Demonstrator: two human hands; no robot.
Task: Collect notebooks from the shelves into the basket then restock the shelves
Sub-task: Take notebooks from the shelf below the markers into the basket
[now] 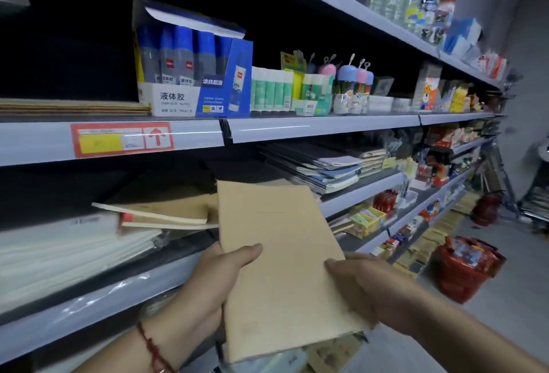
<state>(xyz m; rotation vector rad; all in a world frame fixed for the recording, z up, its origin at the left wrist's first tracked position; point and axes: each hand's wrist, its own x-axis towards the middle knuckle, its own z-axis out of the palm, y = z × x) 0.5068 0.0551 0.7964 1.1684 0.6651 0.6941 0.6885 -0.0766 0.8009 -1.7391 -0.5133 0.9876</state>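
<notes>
Both of your hands hold one flat, tan kraft-paper notebook (282, 268) in front of the shelving. Your left hand (214, 277) clamps the notebook's left edge, thumb laid across the cover and fingers hidden beneath. Your right hand (365, 286) pinches the right edge the same way; neither grip is spread beyond the cover's thickness.

The notebook's far end reaches towards the grey metal middle shelf (362, 191), just right of a small stack of brown-covered notebooks (166, 209) lying there; whether it touches them cannot be told. Farther right on that shelf lies a pile of blue and grey exercise books (323, 167).

A red plastic shopping basket (466, 268) stands on the floor, far right, well apart from your hands, with goods inside. Judged from this, the task is partway: whether you are collecting or restocking cannot be told.
</notes>
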